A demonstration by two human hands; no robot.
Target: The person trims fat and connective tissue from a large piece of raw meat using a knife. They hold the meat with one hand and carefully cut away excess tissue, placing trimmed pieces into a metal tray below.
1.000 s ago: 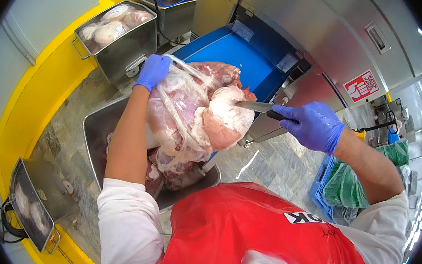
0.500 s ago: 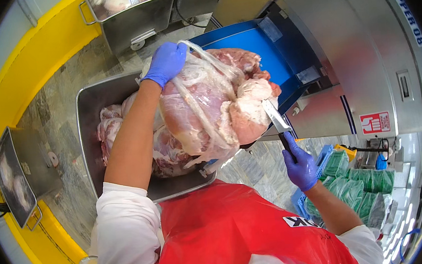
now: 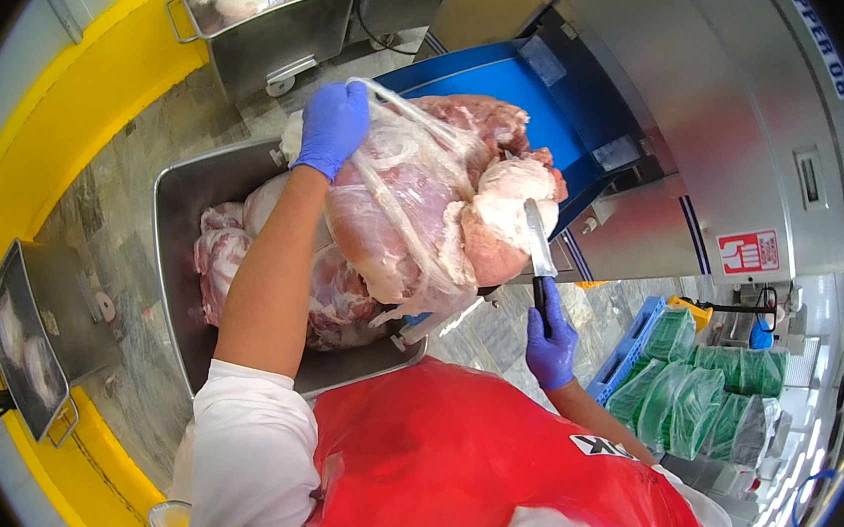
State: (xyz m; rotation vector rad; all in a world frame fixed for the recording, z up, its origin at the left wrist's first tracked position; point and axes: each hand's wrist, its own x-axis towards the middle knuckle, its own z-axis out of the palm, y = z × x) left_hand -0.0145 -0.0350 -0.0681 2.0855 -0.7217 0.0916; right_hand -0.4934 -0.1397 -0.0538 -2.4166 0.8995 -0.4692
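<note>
My left hand [image 3: 333,129], in a blue glove, is closed on the gathered edge of clear plastic wrap [image 3: 396,216]. The wrap is stretched in folds over a large piece of raw meat [image 3: 371,253], which lies across the lip of a blue chute [image 3: 569,110] and above a metal bin [image 3: 171,275]. My right hand [image 3: 551,342], also gloved in blue, grips a knife [image 3: 539,238] by its black handle. The blade points away from me, its flat against the pale, fatty right end of the meat. Whether the tip cuts in, I cannot tell.
More raw meat [image 3: 224,256] lies in the bin under my left forearm. A steel machine [image 3: 720,117] rises at the right. Other metal bins [image 3: 273,51] stand at the far left. Green plastic-wrapped bundles [image 3: 689,391] sit at the lower right beside a blue crate [image 3: 625,346].
My right hand has moved left, bringing the knife from a slant to nearly upright against the meat. My left hand keeps its hold on the wrap, shifting slightly left.
</note>
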